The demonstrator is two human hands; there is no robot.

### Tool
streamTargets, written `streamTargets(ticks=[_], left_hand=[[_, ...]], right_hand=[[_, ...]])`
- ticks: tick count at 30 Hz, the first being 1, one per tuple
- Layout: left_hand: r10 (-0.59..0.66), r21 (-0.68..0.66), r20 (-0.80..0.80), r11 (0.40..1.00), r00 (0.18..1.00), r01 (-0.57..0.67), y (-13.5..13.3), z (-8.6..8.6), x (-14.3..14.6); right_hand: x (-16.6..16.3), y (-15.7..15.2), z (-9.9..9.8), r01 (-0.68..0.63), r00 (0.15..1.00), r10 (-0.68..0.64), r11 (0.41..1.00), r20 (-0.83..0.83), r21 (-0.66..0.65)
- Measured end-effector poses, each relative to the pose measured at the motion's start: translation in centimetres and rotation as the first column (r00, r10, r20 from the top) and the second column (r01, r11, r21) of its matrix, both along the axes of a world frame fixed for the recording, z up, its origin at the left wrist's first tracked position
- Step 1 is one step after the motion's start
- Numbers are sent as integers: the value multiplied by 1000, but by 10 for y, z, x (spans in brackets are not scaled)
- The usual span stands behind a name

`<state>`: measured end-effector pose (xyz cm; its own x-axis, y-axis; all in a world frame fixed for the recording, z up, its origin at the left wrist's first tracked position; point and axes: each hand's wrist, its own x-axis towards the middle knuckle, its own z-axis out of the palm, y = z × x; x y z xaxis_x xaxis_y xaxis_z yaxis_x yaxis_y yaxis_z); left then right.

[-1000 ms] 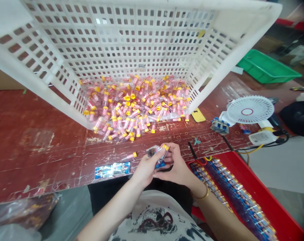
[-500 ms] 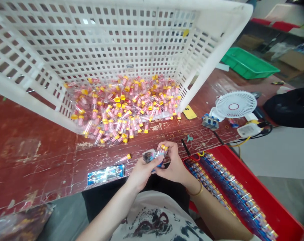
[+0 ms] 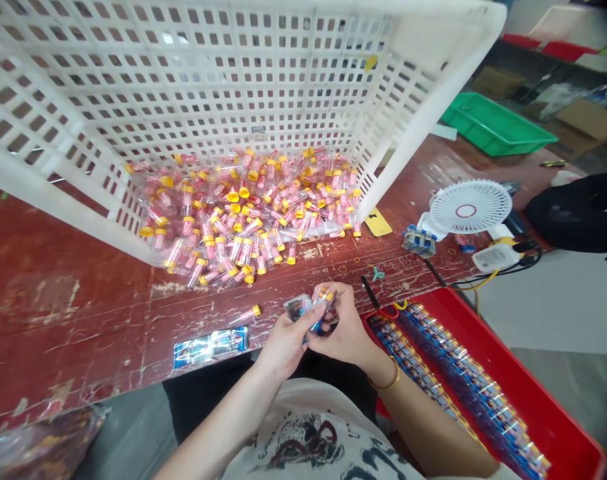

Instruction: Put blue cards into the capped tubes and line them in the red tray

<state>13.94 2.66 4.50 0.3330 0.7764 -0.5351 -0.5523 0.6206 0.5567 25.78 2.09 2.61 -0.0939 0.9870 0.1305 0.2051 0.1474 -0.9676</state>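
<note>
Close to my lap, both hands meet around a small bundle of blue-and-clear packets (image 3: 297,307) with a yellow-capped tube (image 3: 325,296) at its top. My left hand (image 3: 286,340) grips the packets, its thumb pressed across their front. The fingers of my right hand (image 3: 344,323) curl round the tube's side of the bundle; how they touch it is partly hidden. On the table to the left lie a strip of blue shiny packets (image 3: 211,347) and a single yellow-capped tube (image 3: 248,314).
A tipped white crate (image 3: 233,80) spills many yellow-capped tubes (image 3: 243,233) onto the red table (image 3: 58,293). At right are a yellow phone (image 3: 378,223), a white fan (image 3: 468,208), scissors (image 3: 389,310) and a red tray (image 3: 528,373) with rows of packs. Farther off sits a green tray (image 3: 498,127).
My fingers have shifted slightly around the bundle, and the clear packet at its left shows a little more. Otherwise the hands and the table things stay where they were.
</note>
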Motion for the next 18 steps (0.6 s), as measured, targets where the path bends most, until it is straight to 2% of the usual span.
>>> streamTargets(ticks=[8, 12, 15, 18], left_hand=[[24, 42, -55, 999, 998, -22, 0, -4, -1], [17, 142, -202, 990, 979, 12, 0, -15, -1], [-64, 129, -251, 987, 966, 99, 2, -23, 5], [-204, 25, -263, 976, 943, 218, 4, -28, 15]], right_hand=[[-2, 2, 3, -25, 1000, 25, 1000, -17, -17], [5, 5, 0, 25, 995, -34, 995, 96, 93], [18, 0, -7, 108, 975, -139, 978, 174, 176], [37, -17, -16, 195, 961, -217, 971, 172, 140]])
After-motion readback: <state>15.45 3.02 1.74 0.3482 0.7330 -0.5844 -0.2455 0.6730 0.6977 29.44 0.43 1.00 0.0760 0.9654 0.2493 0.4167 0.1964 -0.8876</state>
